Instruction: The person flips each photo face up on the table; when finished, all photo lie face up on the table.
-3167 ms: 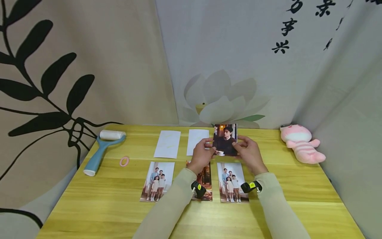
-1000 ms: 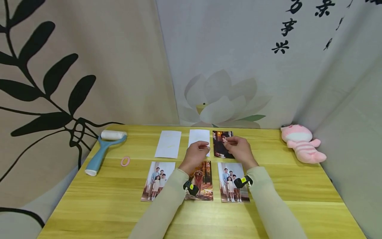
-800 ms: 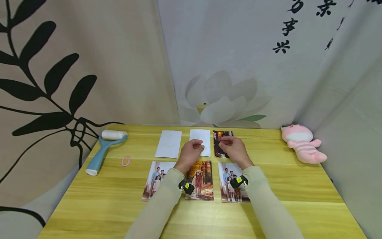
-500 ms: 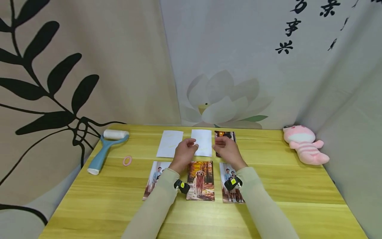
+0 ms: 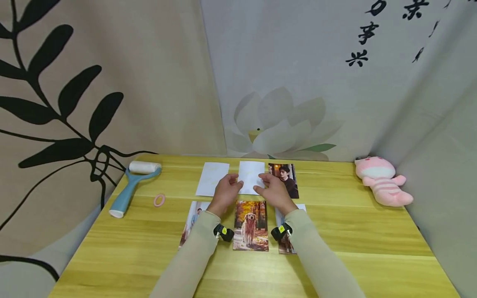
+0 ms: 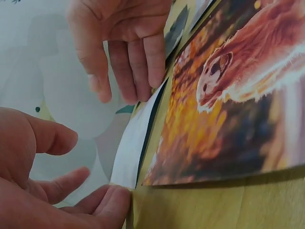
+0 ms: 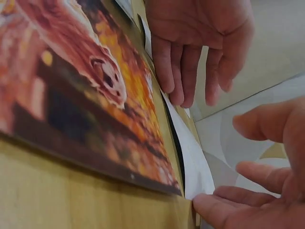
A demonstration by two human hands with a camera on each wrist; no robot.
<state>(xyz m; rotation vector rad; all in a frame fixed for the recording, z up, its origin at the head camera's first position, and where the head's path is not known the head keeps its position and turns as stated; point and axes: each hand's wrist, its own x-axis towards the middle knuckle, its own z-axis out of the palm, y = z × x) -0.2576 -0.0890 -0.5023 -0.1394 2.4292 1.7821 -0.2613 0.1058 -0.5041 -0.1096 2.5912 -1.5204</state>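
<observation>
A white card lies in the middle of the back row, its upper side blank. At its left edge is my left hand, fingers loosely bent and thumb apart; in the left wrist view the fingertips meet the card's edge. My right hand is at the opposite edge, its fingers also touching the card in the right wrist view. Neither hand pinches it. A portrait photo lies right of it, partly behind my right hand. In front lies a dog photo.
Another white card lies at back left. Two family photos, left and right, are partly covered by my arms. A blue-handled roller and pink ring lie left; a pink plush toy lies right.
The portrait photo, earlier held up in both hands, was laid down at the back right and let go. Both hands then moved left to the middle white card.
</observation>
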